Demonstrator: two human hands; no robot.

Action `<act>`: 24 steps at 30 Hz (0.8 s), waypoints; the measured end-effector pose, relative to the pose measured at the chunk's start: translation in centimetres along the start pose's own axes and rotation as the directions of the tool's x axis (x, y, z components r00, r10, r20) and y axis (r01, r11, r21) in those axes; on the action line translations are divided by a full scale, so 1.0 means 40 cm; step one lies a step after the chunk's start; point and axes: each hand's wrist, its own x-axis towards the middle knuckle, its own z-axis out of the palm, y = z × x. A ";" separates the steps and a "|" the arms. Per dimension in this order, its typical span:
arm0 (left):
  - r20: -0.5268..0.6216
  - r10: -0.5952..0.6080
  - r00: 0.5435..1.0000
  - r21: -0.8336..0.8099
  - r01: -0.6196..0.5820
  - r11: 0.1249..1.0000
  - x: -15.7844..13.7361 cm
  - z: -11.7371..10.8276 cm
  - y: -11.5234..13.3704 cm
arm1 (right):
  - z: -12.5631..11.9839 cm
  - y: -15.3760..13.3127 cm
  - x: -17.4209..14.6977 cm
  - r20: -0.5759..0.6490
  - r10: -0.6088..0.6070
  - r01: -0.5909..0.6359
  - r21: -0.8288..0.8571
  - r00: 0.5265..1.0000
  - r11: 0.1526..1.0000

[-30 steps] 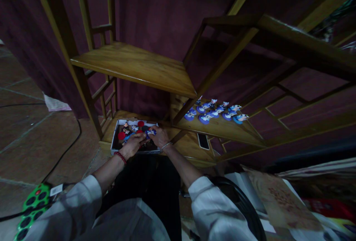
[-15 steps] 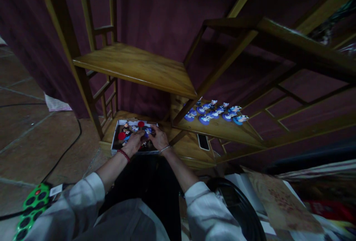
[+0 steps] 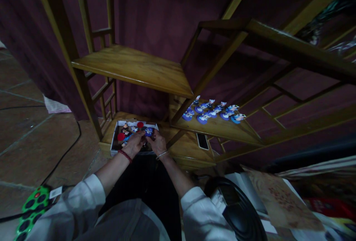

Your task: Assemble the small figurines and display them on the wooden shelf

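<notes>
Over a shallow white box [image 3: 114, 139] on the bottom shelf, both my hands come together at a small blue-and-purple figurine [image 3: 148, 131]. My right hand [image 3: 157, 142] grips its right side, fingers curled against it. On the left, my left hand [image 3: 134, 143] has its fingertips pressed at the figurine's other side. More figurines [image 3: 126, 130] lie in the box, beside two red discs [image 3: 121, 136]. My hands partly cover the box's front and what lies there.
Several similar figurines [image 3: 204, 117] stand on the raised wooden shelf [image 3: 236, 131] at right. Below it lies a phone [image 3: 202, 141]. A higher wooden shelf [image 3: 133, 66] overhangs the box. A green power strip [image 3: 32, 207] and cables lie on the floor at left.
My right hand has shifted slightly down and left, leaving more of the figurine showing. My left hand stays beside it. The whole view has moved slightly.
</notes>
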 end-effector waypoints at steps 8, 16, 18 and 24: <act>0.052 0.037 0.998 0.075 -0.040 0.996 -0.050 0.011 0.006 | -0.019 0.009 -0.022 -0.024 0.021 -0.020 0.030 0.999 0.999; 0.144 0.089 0.986 0.181 -0.115 0.977 -0.077 0.018 0.001 | -0.053 0.015 -0.056 -0.006 0.006 -0.005 0.119 1.000 0.993; 0.164 0.093 0.982 0.193 -0.124 0.973 -0.081 0.018 -0.004 | -0.062 0.015 -0.065 -0.018 -0.013 0.015 0.150 1.000 0.989; 0.202 0.086 0.976 0.231 -0.132 0.964 -0.113 0.038 -0.015 | -0.086 0.032 -0.098 -0.052 -0.047 0.058 0.242 0.998 0.968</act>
